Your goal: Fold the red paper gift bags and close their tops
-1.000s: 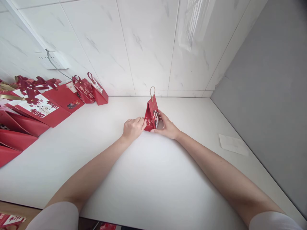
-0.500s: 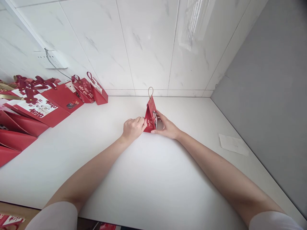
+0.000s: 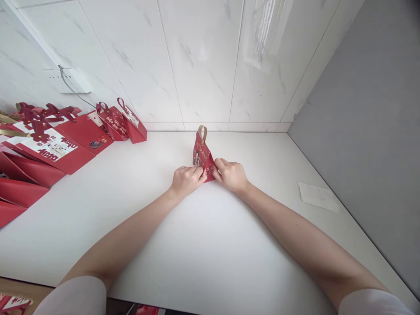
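Observation:
Between my two hands a small red gift box (image 3: pixel 203 151) stands upright on the white table. It is triangular, with gold lettering, a printed picture on its left face and a beige ribbon loop on top. My left hand (image 3: pixel 187 180) is closed on the lower front left edge, thumb and fingers pinched there. My right hand (image 3: pixel 230 174) pinches the lower right edge, its fingers curled. The fingers cover part of the box's front end.
Several red boxes (image 3: pixel 77 140) with dark red ribbon loops crowd the table's left side. A smaller red box (image 3: pixel 134 127) stands at the end of that group. At right lies a white paper piece (image 3: pixel 318 196). A tiled wall (image 3: pixel 203 65) borders the back, a grey panel (image 3: pixel 370 131) the right.
The gift box has turned, so its left face and the flat of its ribbon loop now show. My right hand has gone from spread along the side to pinching the front edge.

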Demonstrator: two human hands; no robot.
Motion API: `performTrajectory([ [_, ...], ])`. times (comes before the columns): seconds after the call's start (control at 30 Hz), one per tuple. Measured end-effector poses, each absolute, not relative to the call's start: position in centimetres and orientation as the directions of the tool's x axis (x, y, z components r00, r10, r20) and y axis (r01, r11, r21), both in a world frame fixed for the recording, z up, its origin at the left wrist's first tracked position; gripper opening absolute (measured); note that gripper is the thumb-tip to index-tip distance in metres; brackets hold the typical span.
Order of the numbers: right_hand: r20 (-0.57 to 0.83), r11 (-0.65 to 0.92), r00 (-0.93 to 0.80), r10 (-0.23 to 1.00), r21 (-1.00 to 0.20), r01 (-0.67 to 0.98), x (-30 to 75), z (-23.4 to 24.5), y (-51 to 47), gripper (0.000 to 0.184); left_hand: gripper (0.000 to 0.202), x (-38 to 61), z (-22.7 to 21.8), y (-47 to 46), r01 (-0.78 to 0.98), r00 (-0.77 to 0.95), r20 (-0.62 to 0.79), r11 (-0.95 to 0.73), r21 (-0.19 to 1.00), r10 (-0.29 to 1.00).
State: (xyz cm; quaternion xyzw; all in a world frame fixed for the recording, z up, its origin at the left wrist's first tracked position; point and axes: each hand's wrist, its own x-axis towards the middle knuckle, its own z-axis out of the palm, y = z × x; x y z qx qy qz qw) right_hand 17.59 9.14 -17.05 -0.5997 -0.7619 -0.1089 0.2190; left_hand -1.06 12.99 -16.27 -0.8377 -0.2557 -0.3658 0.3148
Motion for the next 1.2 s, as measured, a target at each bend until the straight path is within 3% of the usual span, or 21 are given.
performTrajectory([
  [0.2,0.387,0.246,-0.188,0.903,-0.105,0.964,18.2,-17.0,9.4,0.033,0.029,-1.6,-17.4,13.9,0.641,0.653,0.660,-0.735,-0.221,0.371],
  [0.4,0.269,0.294,-0.260,0.927,-0.095,0.951,18.9,-16.7,9.4,0.029,0.034,-2.3,-17.7,14.8,0.563,0.716,0.600,-0.804,-0.191,0.358],
  [0.67,0.214,0.260,-0.233,0.949,-0.106,0.960,18.8,-16.3,9.5,0.033,0.028,-2.2,-17.7,14.6,0.435,0.756,0.628,-0.859,-0.270,0.185],
  [0.9,0.181,0.253,-0.226,0.957,-0.146,0.956,19.3,-16.8,9.7,0.025,0.028,-2.0,-18.0,14.4,0.513,0.712,0.648,-0.830,-0.220,0.269],
  [1.2,0.202,0.277,-0.238,0.950,-0.193,0.941,19.4,-17.0,9.6,0.029,0.031,-2.3,-17.7,14.7,0.501,0.741,0.584,-0.851,-0.155,0.330],
])
